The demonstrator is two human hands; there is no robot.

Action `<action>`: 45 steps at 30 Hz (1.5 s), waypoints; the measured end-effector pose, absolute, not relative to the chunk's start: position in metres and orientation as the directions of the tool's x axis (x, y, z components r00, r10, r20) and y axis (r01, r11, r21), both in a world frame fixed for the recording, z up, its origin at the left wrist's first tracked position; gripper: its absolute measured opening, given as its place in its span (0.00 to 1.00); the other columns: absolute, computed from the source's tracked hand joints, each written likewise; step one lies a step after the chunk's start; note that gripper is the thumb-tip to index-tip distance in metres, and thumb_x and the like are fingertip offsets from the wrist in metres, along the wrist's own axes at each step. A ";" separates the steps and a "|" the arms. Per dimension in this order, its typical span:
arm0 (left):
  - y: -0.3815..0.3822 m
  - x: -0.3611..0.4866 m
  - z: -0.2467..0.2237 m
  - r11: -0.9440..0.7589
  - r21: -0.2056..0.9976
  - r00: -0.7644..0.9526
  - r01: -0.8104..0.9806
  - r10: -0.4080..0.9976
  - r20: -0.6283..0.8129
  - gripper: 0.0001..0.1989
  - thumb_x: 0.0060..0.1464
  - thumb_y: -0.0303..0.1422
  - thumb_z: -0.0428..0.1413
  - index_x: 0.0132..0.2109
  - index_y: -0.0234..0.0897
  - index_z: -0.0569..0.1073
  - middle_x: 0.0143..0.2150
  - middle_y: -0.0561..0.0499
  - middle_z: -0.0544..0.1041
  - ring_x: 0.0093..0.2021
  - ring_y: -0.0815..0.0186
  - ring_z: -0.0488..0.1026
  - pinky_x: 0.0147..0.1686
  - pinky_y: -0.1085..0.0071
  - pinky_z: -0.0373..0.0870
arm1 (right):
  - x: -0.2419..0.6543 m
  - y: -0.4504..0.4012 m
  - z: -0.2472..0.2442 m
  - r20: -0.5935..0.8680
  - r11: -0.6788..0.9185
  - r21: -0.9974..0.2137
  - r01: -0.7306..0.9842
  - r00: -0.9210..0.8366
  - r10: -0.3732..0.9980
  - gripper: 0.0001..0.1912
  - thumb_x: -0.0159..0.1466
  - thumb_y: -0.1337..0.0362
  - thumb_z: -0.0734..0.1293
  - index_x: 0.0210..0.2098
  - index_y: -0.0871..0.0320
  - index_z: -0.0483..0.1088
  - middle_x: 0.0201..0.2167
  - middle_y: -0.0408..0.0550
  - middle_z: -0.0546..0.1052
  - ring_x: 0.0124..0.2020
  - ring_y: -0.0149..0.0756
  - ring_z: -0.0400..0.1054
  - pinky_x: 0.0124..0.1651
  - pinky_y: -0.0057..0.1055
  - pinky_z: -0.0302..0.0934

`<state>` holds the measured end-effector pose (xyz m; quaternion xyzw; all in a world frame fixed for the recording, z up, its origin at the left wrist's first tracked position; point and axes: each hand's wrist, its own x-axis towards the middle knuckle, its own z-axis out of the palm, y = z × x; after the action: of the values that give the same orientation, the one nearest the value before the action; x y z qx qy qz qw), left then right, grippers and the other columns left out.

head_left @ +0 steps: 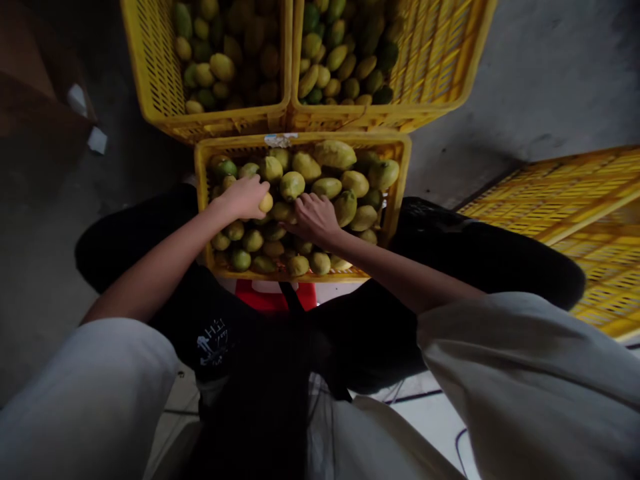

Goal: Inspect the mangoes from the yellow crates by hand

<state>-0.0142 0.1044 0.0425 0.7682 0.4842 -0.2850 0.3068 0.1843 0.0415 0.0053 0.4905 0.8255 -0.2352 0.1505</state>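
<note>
A yellow plastic crate [404, 193] between my knees is filled with yellow-green lemons [327, 187] of mixed sizes. My left hand [245, 196] is over its left half, with fingers closed around a small yellow lemon [265, 203] that shows at the fingertips. Near the crate's middle, my right hand [316, 217] lies low among the fruit with its fingers curled downward. Whatever those fingers grip is hidden beneath them. One rounder lemon [292, 186] sits just beyond and between the two hands.
Two larger yellow crates, one at left [215, 123] and one at right [440, 60], stand side by side beyond, holding green and yellow lemons. Another yellow crate [590, 200] is at far right. A red object [260, 298] shows under the near crate. Cardboard [35, 87] stands at left.
</note>
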 end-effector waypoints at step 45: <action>0.089 0.042 0.140 0.709 0.545 0.077 -0.448 0.638 -0.766 0.16 0.73 0.46 0.57 0.56 0.41 0.78 0.50 0.45 0.84 0.49 0.64 0.83 0.39 0.76 0.81 | 0.229 0.076 0.109 -0.440 -0.393 -0.884 0.255 -0.164 0.883 0.34 0.71 0.38 0.56 0.57 0.58 0.75 0.47 0.63 0.84 0.53 0.53 0.76 0.50 0.47 0.71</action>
<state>0.0418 0.0892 0.1398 0.0835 0.5681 0.3724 0.7291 0.2287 0.0763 0.1088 0.5894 0.4826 -0.5908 -0.2660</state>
